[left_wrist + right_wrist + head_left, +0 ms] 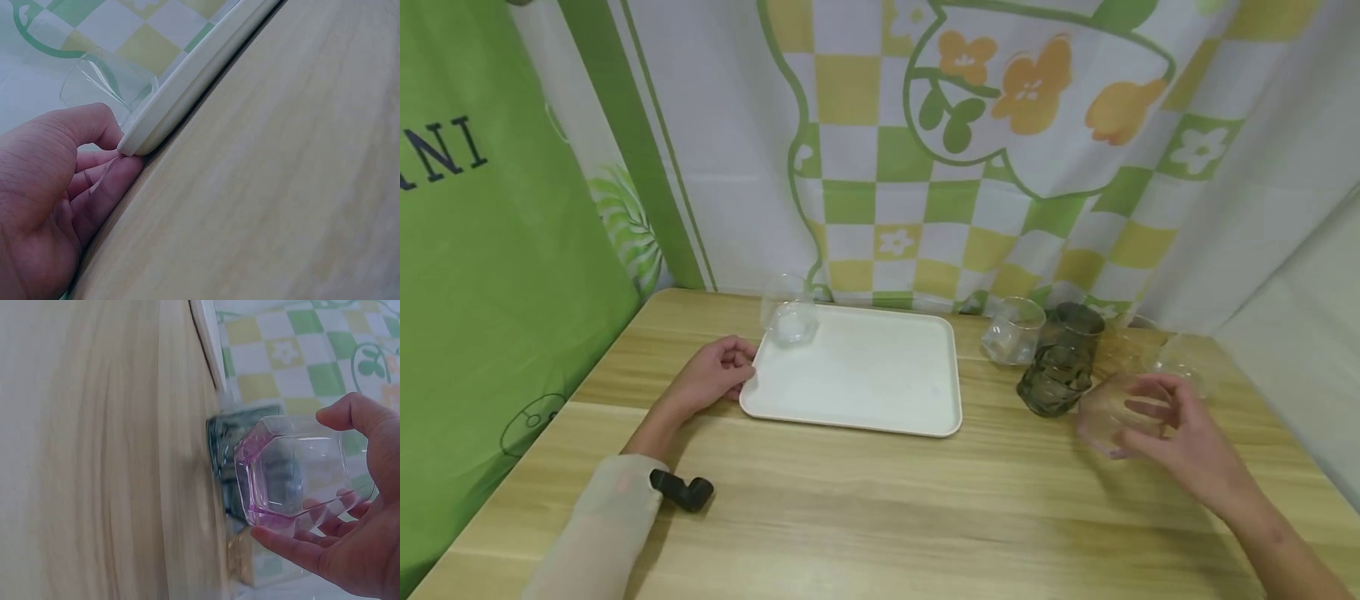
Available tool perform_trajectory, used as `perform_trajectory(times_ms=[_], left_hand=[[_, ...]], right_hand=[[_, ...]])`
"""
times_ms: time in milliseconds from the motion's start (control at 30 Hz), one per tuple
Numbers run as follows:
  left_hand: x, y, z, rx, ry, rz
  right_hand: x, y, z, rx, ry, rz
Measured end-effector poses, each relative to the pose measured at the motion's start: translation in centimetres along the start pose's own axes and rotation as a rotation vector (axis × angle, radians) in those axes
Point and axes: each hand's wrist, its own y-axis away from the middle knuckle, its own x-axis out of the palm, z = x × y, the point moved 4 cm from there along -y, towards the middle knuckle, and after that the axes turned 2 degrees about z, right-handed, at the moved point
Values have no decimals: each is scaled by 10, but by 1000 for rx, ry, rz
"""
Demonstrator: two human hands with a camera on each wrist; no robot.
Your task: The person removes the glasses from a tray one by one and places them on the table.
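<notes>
Fingers of the right hand (1180, 437) curl around a clear glass with a pink-tinted base (294, 478), thumb on one side and fingertips under the other, so the glass is gripped at the near right of the wooden table (880, 508), just in front of a dark green glass (1060, 367). Beside that dark glass, toward the far edge, stand another clear glass (1013, 331) and an amber one (1131, 346). At the left, the left hand (711, 377) rests on the table with its fingers loosely curled, fingertips touching the near left corner of the white tray (865, 392) without gripping it, as the left wrist view shows. One clear glass (788, 312) stands on the tray's far left corner, close to that hand. A patterned green and yellow cloth (970, 150) hangs behind the table.
</notes>
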Motion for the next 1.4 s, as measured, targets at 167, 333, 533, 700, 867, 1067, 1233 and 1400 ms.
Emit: perform_trajectory(times_ms=[167, 333, 533, 700, 867, 1067, 1233, 1400], left_hand=[[0, 0, -1, -2, 2, 3], [0, 0, -2, -2, 8, 3], [0, -1, -3, 2, 4, 0], [0, 0, -2, 5, 8, -1], [0, -1, -1, 7, -3, -6], [0, 2, -1, -3, -5, -7], [0, 2, -1, -4, 14, -3], [0, 1, -1, -2, 10, -6]], right_hand=[[-4, -7, -12, 85, 37, 17], [-5, -13, -23, 127, 57, 28], [-6, -19, -32, 121, 37, 4], [-5, -24, -36, 134, 31, -1], [-6, -28, -40, 154, 21, 7], [-7, -29, -44, 159, 21, 27], [-9, -28, -46, 147, 25, 40], [-9, -28, -47, 135, 15, 52]])
